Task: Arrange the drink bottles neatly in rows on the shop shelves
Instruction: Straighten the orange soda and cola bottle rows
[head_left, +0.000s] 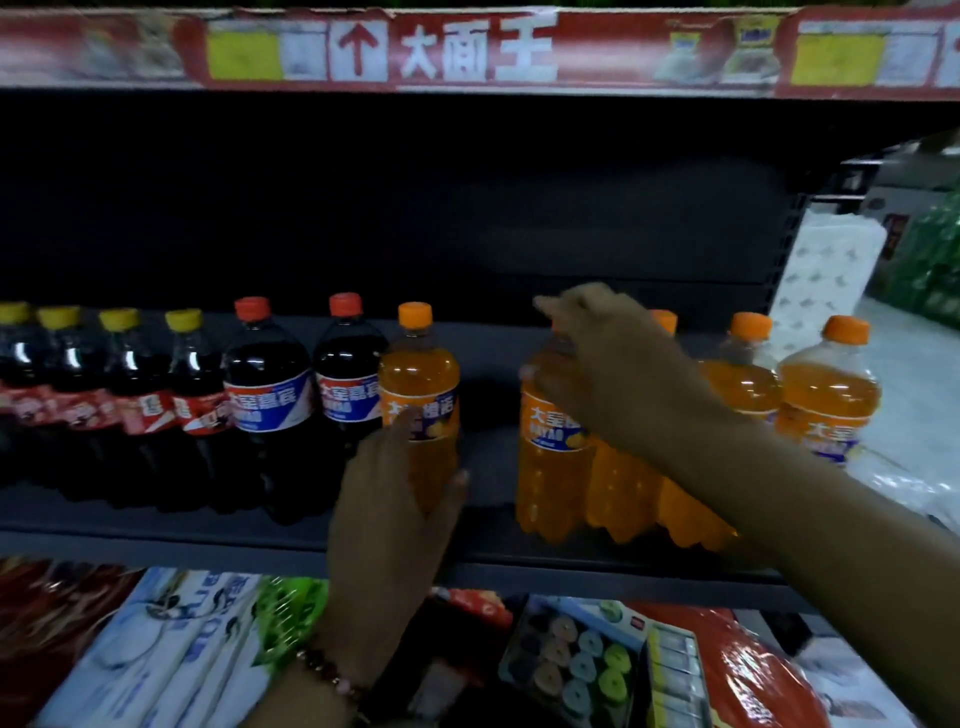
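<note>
A person is standing at a dark shop shelf (493, 525), reaching in with both bare hands. Along the left of the shelf, cola bottles are standing in a row: four with yellow caps (119, 389), then two with red caps (270, 400). Touching the last cola is a lone orange soda bottle (418, 384), upright, and the left hand (395, 499) is cupping its lower body from the front, fingers loosely spread around it with the thumb on the right side. A gap of bare shelf is separating it from a cluster of orange bottles further right. The right hand (597, 353) is curling over the shoulder and neck of the nearest one, the gripped orange bottle (550, 457), hiding its cap. Behind the forearm, more orange bottles (826, 395) are standing or leaning; which of them are touching is hard to tell. As a judgement, the risk is that pulling the gripped bottle leftward by its top could tip it, and the forearm could knock its close-packed neighbours over. The left hand's loose hold might also nudge the lone bottle into the colas.
</note>
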